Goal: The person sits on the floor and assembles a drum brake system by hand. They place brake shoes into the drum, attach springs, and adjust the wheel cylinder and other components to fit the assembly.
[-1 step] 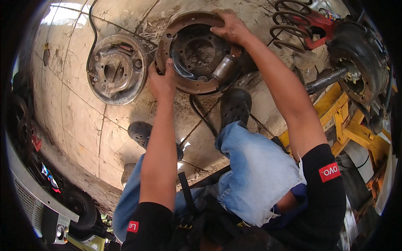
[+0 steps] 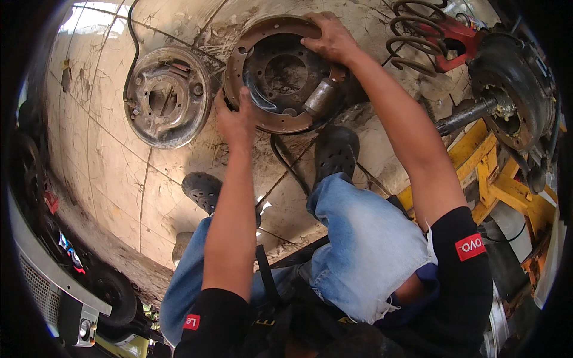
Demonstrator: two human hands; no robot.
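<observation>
My left forearm (image 2: 231, 209) rises almost straight from the bottom of the frame, left of centre, to my left hand (image 2: 237, 122) above the middle, its thumb pointing up and set apart from the fingers to its left. My right arm (image 2: 397, 113) comes from the lower right, bends at the elbow and slants up leftward. My right hand (image 2: 331, 39) sits at top centre, higher than the left, fingers and thumb spread in a curved grip.

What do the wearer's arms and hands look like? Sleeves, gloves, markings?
Left hand and right hand: bare, no gloves. Forearms uncovered, no watch or cable visible on them. Short black sleeves, each with a red patch carrying white lettering.
</observation>
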